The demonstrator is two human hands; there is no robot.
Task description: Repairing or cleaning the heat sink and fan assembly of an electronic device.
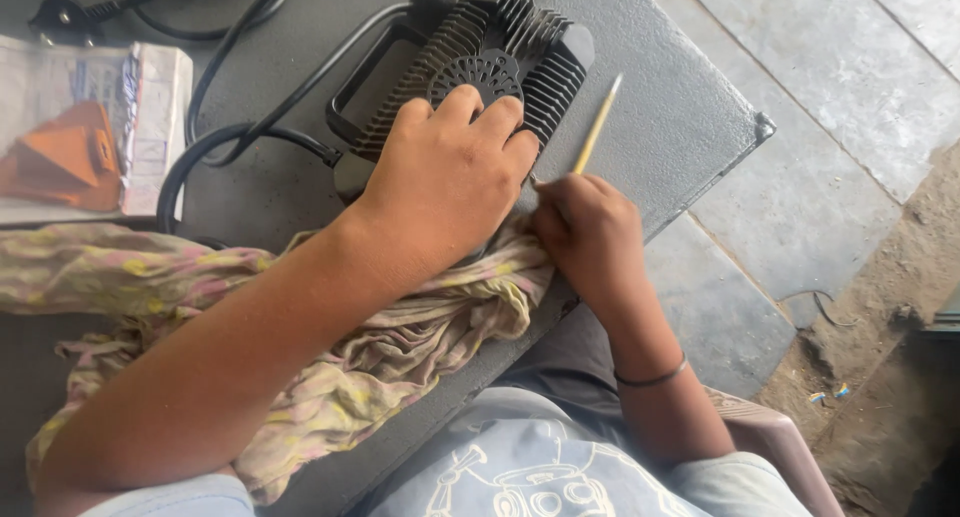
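Note:
My left hand (pixel 445 182) lies palm-down on a black finned device (pixel 500 47) with a round grille and a carry handle, pressing it onto the grey table (pixel 680 117). My right hand (pixel 590 227) is closed around a thin pale stick (pixel 598 127) that points up and away beside the device's right edge. A crumpled yellow and pink cloth (pixel 400 347) lies under both hands and spreads to the left along the table's near edge.
Black cables (pixel 220 137) loop from the device toward a plug (pixel 60 17) at the top left. A paper packet with an orange item (pixel 80 147) lies at the left. Stone floor slabs (pixel 820 177) and dirt are to the right.

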